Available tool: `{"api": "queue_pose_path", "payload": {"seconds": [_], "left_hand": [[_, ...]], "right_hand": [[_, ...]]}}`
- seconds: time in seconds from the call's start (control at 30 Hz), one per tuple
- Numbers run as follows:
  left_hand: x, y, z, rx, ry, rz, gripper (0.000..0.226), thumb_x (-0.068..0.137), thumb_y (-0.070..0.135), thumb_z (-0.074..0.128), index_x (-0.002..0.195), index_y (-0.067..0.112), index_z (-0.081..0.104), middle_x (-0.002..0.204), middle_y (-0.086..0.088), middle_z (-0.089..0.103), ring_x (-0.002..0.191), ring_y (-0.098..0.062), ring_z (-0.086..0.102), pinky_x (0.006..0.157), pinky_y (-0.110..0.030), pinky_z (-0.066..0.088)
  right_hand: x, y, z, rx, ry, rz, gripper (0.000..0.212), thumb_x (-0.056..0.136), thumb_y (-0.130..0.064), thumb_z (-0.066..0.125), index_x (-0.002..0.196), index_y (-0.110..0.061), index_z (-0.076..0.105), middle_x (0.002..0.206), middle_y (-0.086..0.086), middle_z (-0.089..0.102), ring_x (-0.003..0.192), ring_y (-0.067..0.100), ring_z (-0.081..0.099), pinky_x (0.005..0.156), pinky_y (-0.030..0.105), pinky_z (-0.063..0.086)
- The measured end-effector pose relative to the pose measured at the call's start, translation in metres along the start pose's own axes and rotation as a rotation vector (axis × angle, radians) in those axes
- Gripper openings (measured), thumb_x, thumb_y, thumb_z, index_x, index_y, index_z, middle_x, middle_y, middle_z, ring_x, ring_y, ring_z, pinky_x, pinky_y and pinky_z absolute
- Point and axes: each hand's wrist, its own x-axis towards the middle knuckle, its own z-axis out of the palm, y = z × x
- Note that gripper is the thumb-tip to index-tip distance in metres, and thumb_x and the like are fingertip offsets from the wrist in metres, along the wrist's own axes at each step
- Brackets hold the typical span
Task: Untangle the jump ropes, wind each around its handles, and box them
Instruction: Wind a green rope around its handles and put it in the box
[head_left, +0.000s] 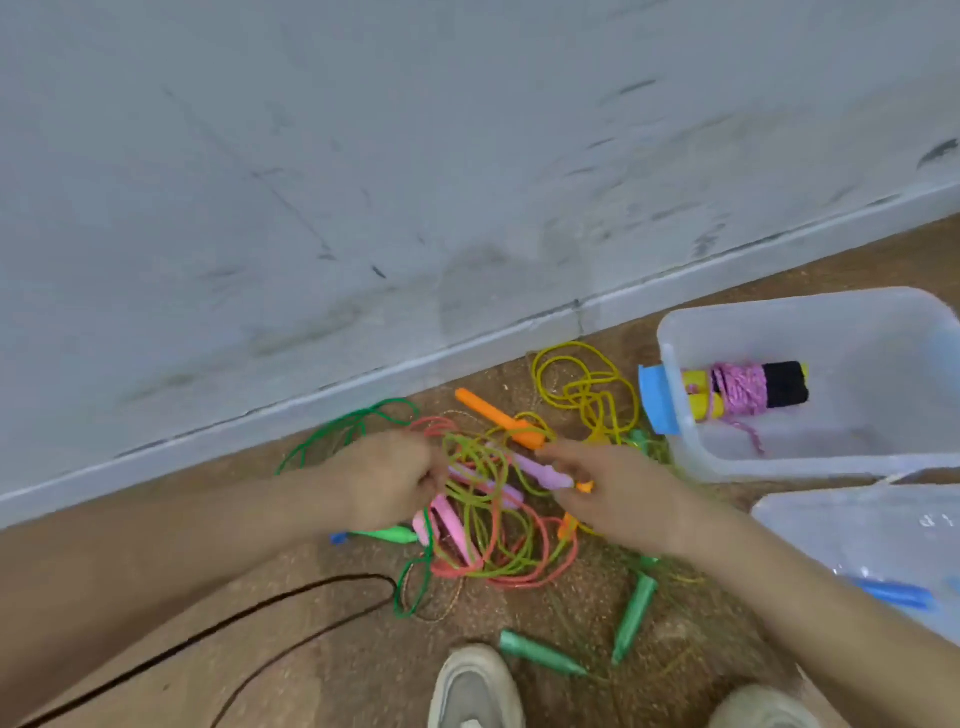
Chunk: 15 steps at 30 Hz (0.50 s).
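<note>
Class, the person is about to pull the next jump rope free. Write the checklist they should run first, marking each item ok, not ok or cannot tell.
1. A handle is held: ok, the right hand pinches the purple handle.
2. The pile is steadied: ok, the left hand grips strands of the tangle.
3. The handle is clear of loops: not ok, lime and coral loops cross it.
4. Its rope has been traced: cannot tell, too blurred.
5. The box is ready: ok, the clear box is open and holds one wound rope.
6. The footing is clear: not ok, a green handle lies by the shoe.
</note>
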Motion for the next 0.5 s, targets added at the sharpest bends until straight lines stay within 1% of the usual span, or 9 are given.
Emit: {"api": "queue_pose_path", "payload": {"seconds": [0.07,0.1,0.17,0.2,0.27,0.3,0.37,0.4,0.5], "left_hand": [[-0.012,-0.011,0.048,-0.106,-0.03,-0.026,0.033,0.08,0.038,0.051,0.106,0.022,0.064,0.102,-0.002,0.066,0.099,-0.023,0.061,0.08,-0.03,0.048],[-0.015,-0.011,0.07,-0.168,-0.041,-0.042,0.042,0.079,0.045,0.055,0.113,0.021,0.06,0.107,-0.004,0.066,0.102,-0.025,0.061,0.082,-0.032,0.048],[-0.014,0.001,0.102,-0.218,-0.11,-0.122,0.071,0.076,0.053,0.063,0.133,0.016,0.042,0.119,-0.01,0.061,0.111,-0.031,0.057,0.088,-0.037,0.048],[-0.014,0.011,0.11,-0.174,-0.163,-0.148,0.078,0.078,0.052,0.063,0.139,0.016,0.031,0.121,-0.012,0.059,0.113,-0.034,0.055,0.088,-0.04,0.046],[-0.014,0.026,0.114,-0.095,-0.183,-0.119,0.067,0.085,0.046,0.059,0.137,0.015,0.031,0.117,-0.014,0.06,0.11,-0.036,0.056,0.083,-0.041,0.045],[-0.015,0.03,0.107,-0.115,-0.157,-0.097,0.054,0.088,0.043,0.057,0.13,0.014,0.04,0.114,-0.016,0.061,0.107,-0.036,0.058,0.079,-0.04,0.045],[-0.02,0.029,0.081,-0.178,-0.057,-0.086,0.031,0.091,0.033,0.053,0.11,0.01,0.056,0.108,-0.018,0.063,0.101,-0.035,0.058,0.075,-0.036,0.044],[-0.023,0.025,0.063,-0.227,-0.001,-0.107,0.025,0.092,0.029,0.052,0.102,0.008,0.059,0.104,-0.017,0.064,0.098,-0.034,0.058,0.073,-0.035,0.042],[-0.05,0.022,-0.01,-0.487,0.259,-0.254,0.025,0.087,0.029,0.051,0.093,0.012,0.067,0.086,-0.012,0.068,0.085,-0.027,0.062,0.068,-0.032,0.043]], "right_hand": [[0.007,0.014,0.052,-0.041,-0.172,-0.009,0.072,0.085,-0.023,0.058,0.149,-0.036,0.028,0.148,-0.01,0.039,0.139,0.015,0.035,0.109,0.034,0.035],[0.007,0.019,0.073,-0.048,-0.268,-0.004,0.081,0.082,-0.029,0.059,0.15,-0.041,0.016,0.152,-0.008,0.033,0.141,0.018,0.033,0.11,0.038,0.036],[0.007,0.025,0.1,0.112,-0.409,0.065,0.091,0.079,-0.036,0.063,0.151,-0.044,0.008,0.152,-0.004,0.036,0.135,0.019,0.042,0.107,0.04,0.04],[0.006,0.021,0.105,0.305,-0.461,0.149,0.089,0.079,-0.032,0.066,0.15,-0.044,0.013,0.147,-0.004,0.043,0.126,0.017,0.051,0.101,0.039,0.045],[0.005,0.006,0.106,0.74,-0.469,0.283,0.073,0.083,-0.009,0.06,0.144,-0.038,0.03,0.136,-0.005,0.057,0.106,0.023,0.058,0.078,0.037,0.047],[0.005,-0.002,0.105,0.945,-0.451,0.338,0.067,0.086,0.004,0.052,0.14,-0.034,0.037,0.132,-0.003,0.06,0.106,0.027,0.059,0.074,0.037,0.047],[0.007,-0.021,0.09,1.226,-0.386,0.392,0.063,0.087,0.016,0.044,0.134,-0.025,0.045,0.127,0.006,0.063,0.117,0.032,0.059,0.079,0.045,0.053],[0.008,-0.033,0.077,1.233,-0.349,0.39,0.061,0.087,0.018,0.044,0.134,-0.022,0.048,0.121,0.01,0.065,0.116,0.03,0.059,0.08,0.046,0.054],[0.003,-0.089,0.025,0.892,-0.207,0.305,0.061,0.084,0.017,0.049,0.136,-0.015,0.047,0.092,0.008,0.061,0.088,0.021,0.059,0.056,0.026,0.05]]}}
